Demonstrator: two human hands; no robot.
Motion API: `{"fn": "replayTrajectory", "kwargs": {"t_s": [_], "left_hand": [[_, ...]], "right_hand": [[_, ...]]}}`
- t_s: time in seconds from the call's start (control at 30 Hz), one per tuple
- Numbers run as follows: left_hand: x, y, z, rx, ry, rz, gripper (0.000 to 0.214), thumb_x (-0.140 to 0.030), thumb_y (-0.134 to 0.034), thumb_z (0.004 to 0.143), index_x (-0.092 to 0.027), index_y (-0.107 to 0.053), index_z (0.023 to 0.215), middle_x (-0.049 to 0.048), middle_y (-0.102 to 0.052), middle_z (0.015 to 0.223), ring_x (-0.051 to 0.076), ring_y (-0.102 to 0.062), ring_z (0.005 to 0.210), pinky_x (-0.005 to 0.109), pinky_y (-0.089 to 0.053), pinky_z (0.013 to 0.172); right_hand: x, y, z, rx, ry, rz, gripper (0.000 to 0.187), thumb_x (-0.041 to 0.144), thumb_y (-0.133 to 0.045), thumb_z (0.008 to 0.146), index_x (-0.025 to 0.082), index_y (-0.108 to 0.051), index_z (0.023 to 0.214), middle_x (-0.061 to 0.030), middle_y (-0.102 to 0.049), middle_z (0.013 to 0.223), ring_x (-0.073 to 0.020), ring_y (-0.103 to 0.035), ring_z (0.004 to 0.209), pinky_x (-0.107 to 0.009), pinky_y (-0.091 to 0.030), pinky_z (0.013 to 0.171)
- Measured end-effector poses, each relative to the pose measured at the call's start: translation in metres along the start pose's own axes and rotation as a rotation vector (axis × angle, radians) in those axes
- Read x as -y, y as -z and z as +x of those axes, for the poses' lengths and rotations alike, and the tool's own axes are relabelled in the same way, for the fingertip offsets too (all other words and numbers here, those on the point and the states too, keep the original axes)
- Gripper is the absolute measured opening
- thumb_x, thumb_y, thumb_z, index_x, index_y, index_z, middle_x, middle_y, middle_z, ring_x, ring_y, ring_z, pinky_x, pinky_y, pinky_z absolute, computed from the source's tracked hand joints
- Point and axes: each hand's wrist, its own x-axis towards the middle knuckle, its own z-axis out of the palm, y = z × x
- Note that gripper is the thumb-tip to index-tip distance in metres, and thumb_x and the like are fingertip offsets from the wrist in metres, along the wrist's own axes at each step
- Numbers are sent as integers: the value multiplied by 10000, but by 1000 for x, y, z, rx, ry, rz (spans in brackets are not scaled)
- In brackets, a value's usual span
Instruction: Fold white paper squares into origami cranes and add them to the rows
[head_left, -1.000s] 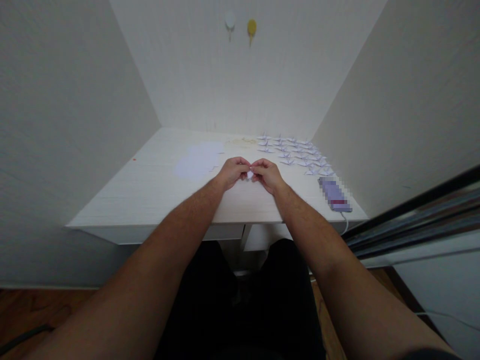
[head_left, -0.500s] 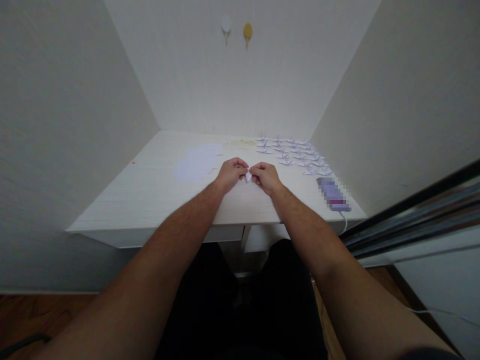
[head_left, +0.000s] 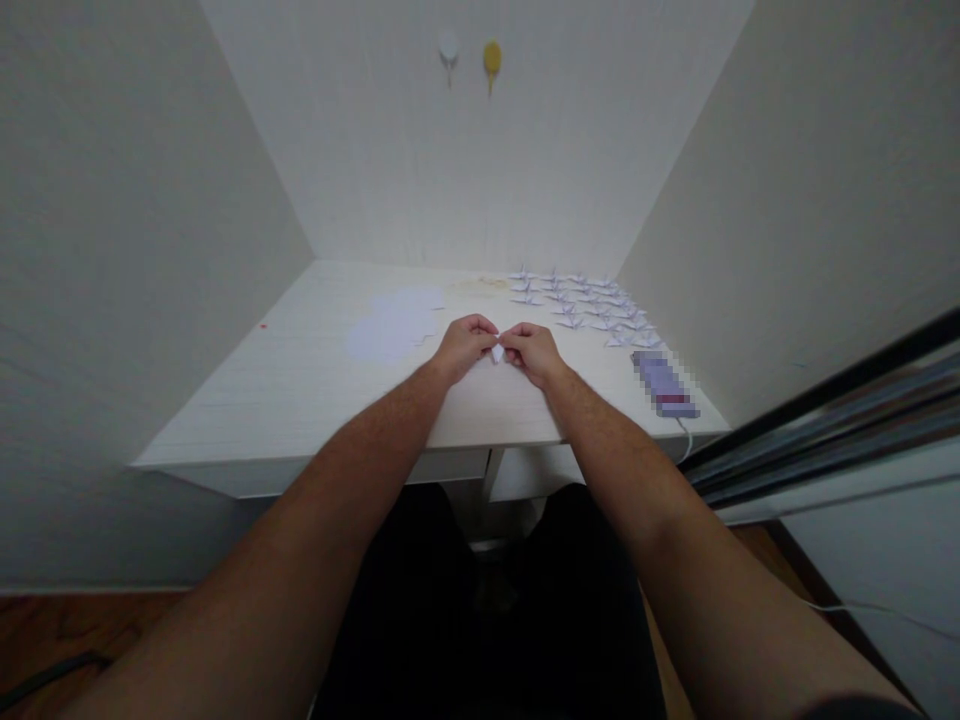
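Observation:
My left hand (head_left: 463, 344) and my right hand (head_left: 534, 351) meet over the middle of a white desk (head_left: 300, 385). Both pinch a small piece of folded white paper (head_left: 496, 351) between their fingertips, and only a sliver of it shows between the hands. The fingers of both hands are curled closed around it. To the left of my hands lies a stack of pale flat paper sheets (head_left: 394, 322).
Several small folded paper cranes (head_left: 585, 305) stand in rows at the back right of the desk. A phone (head_left: 663, 384) with a white cable lies near the right front corner. Walls close in the desk on three sides. Two hooks (head_left: 470, 52) hang on the back wall.
My hands stay together on the paper with only slight finger shifts. The view has drifted a little.

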Motion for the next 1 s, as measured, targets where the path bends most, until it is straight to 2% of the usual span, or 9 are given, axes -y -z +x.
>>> {"fn": "replayTrajectory", "kwargs": {"t_s": [0.2,0.33,0.47,0.63,0.8,1.0], "left_hand": [[1,1,3,-10,12,21,131,-105,-665,559,-166,-604,657,-28,-538,500,83,-455,433,219,-296,428],[2,0,3,-7,15,19,144,-92,-650,555,-176,-589,656,-39,-506,483,85,-447,423,217,-287,420],[0,-4,-3,-4,26,14,151,-89,-651,543,-175,-582,646,-36,-511,484,86,-454,423,216,-284,420],[-2,-9,-12,-2,30,46,143,-102,-647,542,-173,-604,659,-30,-526,483,95,-456,422,223,-289,421],[-2,-11,-17,2,0,65,149,-104,-648,540,-162,-645,678,-30,-541,506,91,-454,457,222,-319,454],[-3,-11,-18,22,-6,88,107,-127,-689,560,-161,-648,652,-20,-563,541,85,-453,481,224,-326,474]], "right_hand": [[-1,3,-3,41,-18,52,112,158,-743,671,136,-637,698,21,-600,496,-69,-491,404,-178,-351,368],[2,6,-18,39,-42,34,183,115,-767,656,128,-661,804,-2,-678,628,-98,-608,519,-180,-447,417],[6,8,-36,74,-60,-39,172,73,-734,686,121,-647,826,-2,-678,616,-107,-628,523,-188,-498,457],[8,9,-45,82,-65,-110,115,44,-686,742,124,-612,777,-2,-662,556,-92,-594,463,-180,-494,458],[9,6,-44,42,-81,-129,136,118,-670,815,146,-576,721,-7,-640,518,-99,-580,435,-188,-490,442],[8,6,-42,41,-73,-142,162,137,-685,812,156,-569,701,-3,-630,510,-103,-579,432,-188,-487,424]]}}
